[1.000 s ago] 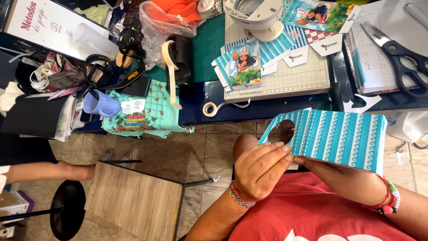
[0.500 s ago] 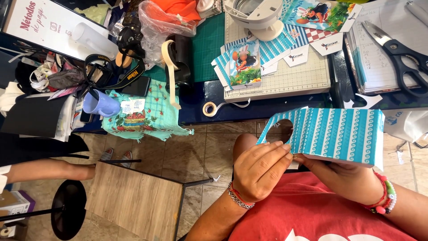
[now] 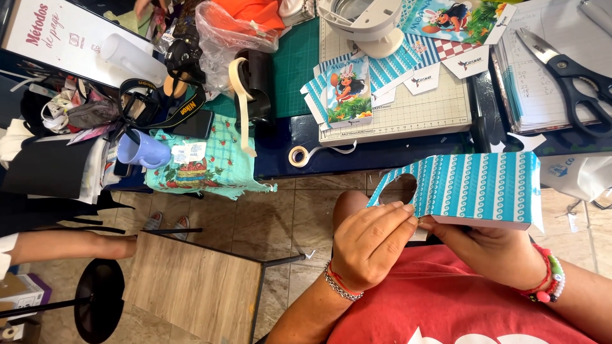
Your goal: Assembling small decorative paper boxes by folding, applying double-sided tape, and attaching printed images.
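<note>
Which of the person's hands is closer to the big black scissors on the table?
Right. The right hand is below the scissors, under the striped box; the left hand is farther left.

Two hands [image 3: 373, 245] [image 3: 491, 248], one striped box [image 3: 478, 188], one pair of scissors [image 3: 567, 73], two tape rolls [image 3: 298, 155] [image 3: 239, 73], one mug [image 3: 141, 150].

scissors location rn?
Head view, far upper right: the black-handled scissors lie on a stack of paper, right of the cutting mat and above the striped box held in both hands.
</note>
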